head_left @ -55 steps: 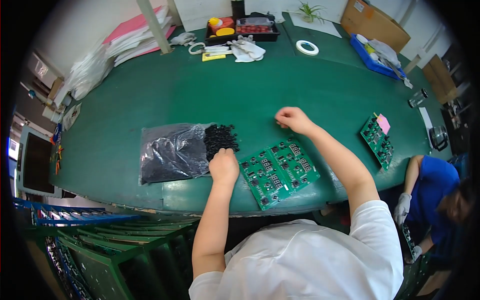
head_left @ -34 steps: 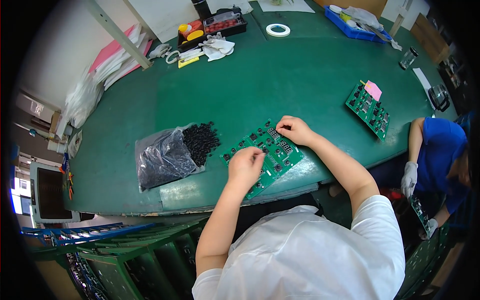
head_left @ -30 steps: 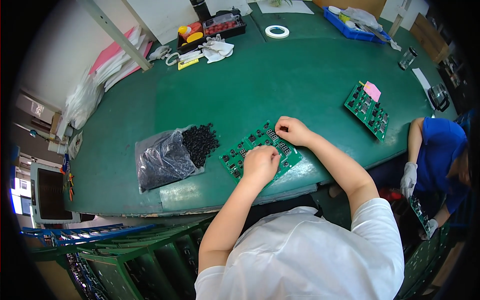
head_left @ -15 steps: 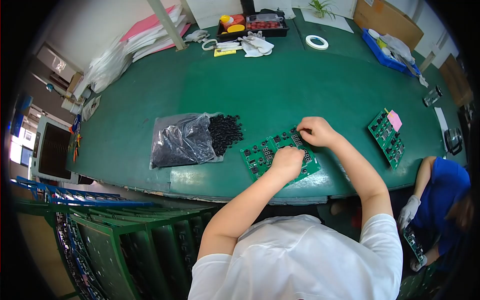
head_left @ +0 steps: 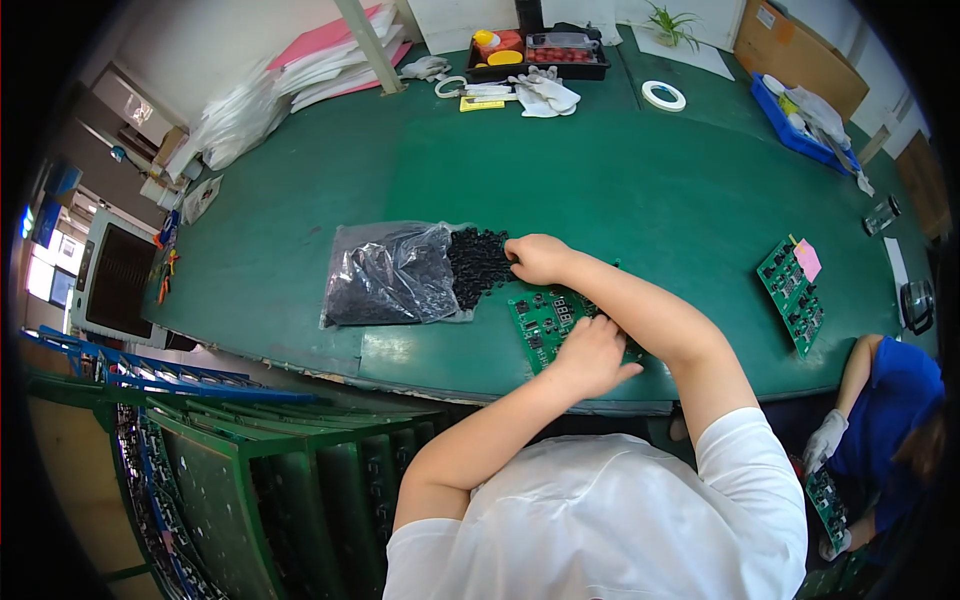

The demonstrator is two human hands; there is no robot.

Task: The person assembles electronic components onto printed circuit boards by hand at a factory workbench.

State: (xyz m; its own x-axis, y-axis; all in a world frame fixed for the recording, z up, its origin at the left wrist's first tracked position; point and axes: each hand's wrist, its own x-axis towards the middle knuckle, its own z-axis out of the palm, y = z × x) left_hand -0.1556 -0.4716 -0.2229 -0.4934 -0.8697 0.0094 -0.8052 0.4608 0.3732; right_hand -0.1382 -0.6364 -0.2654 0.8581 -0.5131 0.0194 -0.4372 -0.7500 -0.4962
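Observation:
A green circuit board [head_left: 540, 338] with digit displays and small black parts lies before me, partly hidden by my arms. My left hand [head_left: 595, 358] rests over its near part, thumb held out and fingers apart, holding nothing that shows. Beyond the board, my right hand [head_left: 538, 260] has its fingertips pinched together at the right edge of a heap of small black parts [head_left: 478, 265]. Whatever is between those fingertips is too small to make out. The heap spills from the mouth of a clear plastic bag [head_left: 390, 278] full of the same black parts.
Two joined boards with a pink note [head_left: 790, 290] lie at right. A tape roll [head_left: 663, 96], gloves [head_left: 545, 92], a black tray [head_left: 590, 70] and a blue basket [head_left: 800, 135] stand at the back. A gloved co-worker [head_left: 895, 410] holds a board at lower right; a green rack [head_left: 210, 470] stands lower left.
My right hand has moved left from the board's far edge to the black heap. The left hand has loosened, its thumb now spread. The whole view has shifted slightly.

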